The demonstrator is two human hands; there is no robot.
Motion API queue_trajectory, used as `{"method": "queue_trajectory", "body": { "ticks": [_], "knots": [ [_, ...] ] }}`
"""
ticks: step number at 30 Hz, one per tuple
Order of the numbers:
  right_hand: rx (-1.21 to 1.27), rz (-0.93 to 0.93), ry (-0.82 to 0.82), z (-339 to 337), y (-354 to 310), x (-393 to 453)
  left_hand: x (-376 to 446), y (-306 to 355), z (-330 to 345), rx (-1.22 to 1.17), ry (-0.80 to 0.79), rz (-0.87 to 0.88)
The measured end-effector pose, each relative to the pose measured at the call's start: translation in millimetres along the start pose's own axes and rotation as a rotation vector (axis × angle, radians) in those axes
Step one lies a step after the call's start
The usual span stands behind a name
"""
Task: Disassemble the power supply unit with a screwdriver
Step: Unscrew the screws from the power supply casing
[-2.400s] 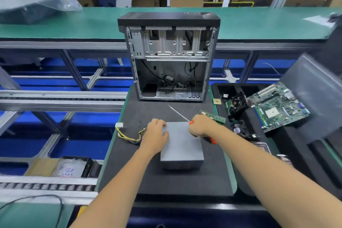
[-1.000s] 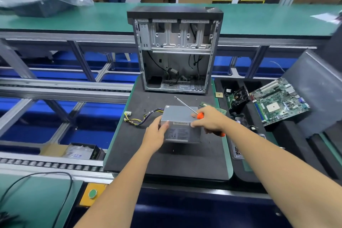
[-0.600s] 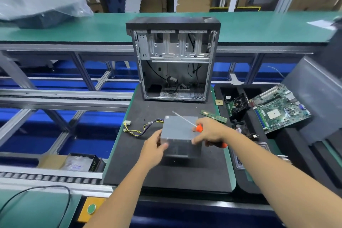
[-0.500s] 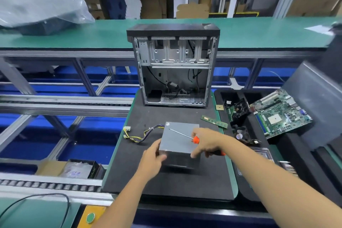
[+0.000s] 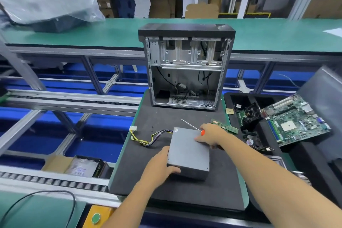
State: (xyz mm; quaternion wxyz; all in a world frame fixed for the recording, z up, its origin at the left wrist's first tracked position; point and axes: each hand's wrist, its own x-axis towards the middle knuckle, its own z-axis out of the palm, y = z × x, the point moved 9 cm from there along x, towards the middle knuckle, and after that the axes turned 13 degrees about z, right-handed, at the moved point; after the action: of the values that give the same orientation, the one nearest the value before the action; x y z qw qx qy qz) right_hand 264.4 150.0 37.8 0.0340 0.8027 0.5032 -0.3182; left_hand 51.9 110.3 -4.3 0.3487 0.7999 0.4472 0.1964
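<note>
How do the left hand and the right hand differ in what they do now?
The left hand grips the near left corner of the power supply unit; the right hand rests on its far right side. The right hand holds the screwdriver; the left holds no tool. Both touch the unit.

A grey metal power supply box (image 5: 188,151) is set on the black foam mat (image 5: 162,189), in front of an open, upright steel computer case (image 5: 187,65). A bundle of yellow and black cables (image 5: 148,138) is laid to its left. A green circuit board (image 5: 296,119) is propped in the black tray (image 5: 303,155) to the right.
</note>
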Motion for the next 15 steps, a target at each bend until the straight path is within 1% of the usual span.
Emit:
{"method": "queue_trajectory", "body": {
  "ticks": [3,5,8,11,15],
  "knots": [
    [0.006,0.005,-0.007,0.9,-2.0,1.5,5.6,-0.1,-8.8,0.095,-0.011,0.021],
    [0.003,0.013,-0.008,0.0,-0.2,-1.3,10.1,-0.5,-21.0,0.151,0.042,0.030],
    [0.005,0.049,-0.049,-0.7,9.9,-5.2,18.5,-5.6,-34.2,0.173,0.120,-0.014],
    [0.032,0.092,-0.126,-1.4,26.8,-9.2,27.0,-8.5,-32.5,0.115,0.140,-0.042],
    [0.104,0.108,-0.249,4.8,46.3,-10.5,33.2,-12.3,-26.1,-0.036,0.176,-0.077]
  ]
}}
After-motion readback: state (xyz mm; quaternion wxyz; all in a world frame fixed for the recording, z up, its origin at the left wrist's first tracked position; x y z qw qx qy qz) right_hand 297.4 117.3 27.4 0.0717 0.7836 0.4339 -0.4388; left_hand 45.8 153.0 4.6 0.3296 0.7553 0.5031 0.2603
